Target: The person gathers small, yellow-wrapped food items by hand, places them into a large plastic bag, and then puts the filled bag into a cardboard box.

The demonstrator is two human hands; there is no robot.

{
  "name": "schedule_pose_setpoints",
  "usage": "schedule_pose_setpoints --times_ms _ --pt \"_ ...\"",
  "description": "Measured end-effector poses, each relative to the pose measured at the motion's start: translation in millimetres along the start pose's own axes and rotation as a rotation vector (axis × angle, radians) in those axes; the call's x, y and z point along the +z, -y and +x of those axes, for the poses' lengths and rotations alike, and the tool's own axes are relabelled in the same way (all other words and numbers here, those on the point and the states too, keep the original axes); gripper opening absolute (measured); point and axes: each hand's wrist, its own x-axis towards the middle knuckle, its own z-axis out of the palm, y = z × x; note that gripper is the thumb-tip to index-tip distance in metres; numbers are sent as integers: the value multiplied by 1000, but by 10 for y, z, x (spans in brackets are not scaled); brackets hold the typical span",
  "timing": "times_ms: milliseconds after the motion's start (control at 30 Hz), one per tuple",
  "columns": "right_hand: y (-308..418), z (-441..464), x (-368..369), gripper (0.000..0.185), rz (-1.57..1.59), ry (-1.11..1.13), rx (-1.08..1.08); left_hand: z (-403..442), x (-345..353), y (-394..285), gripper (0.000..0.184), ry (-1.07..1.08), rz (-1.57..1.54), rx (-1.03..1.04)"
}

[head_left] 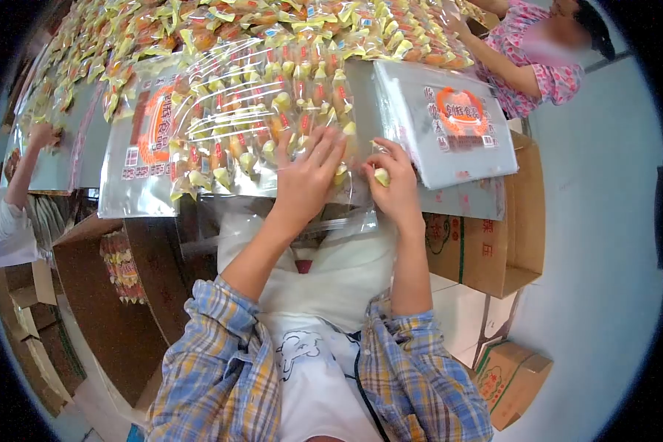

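Observation:
Rows of individually wrapped snacks, with yellow twisted ends and orange-brown middles, lie under shiny clear plastic in front of me. My left hand rests on the right part of these rows with its fingers stretched out. Just right of them, my right hand curls around a wrapped snack; only its pale yellow end shows between the fingers. The clear plastic bag hangs over the table's front edge, below my left hand.
Printed clear bags lie in a stack at right and another pile at left. More wrapped snacks heap across the back. Cardboard boxes stand around the table. Co-workers sit at the right and left.

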Motion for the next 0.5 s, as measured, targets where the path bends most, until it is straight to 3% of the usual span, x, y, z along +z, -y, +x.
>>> schedule_pose_setpoints --times_ms 100,300,367,500 --pt "6 -33 3 13 75 5 5 -15 113 -46 51 -26 -115 -125" --pt "59 -118 27 13 141 -16 -15 -4 216 -41 59 -141 107 -77" --pt "50 -140 29 13 132 -35 16 -51 169 -45 60 -45 77 -133" --pt "131 -182 5 31 54 7 56 -39 -272 45 61 -55 -26 -163"
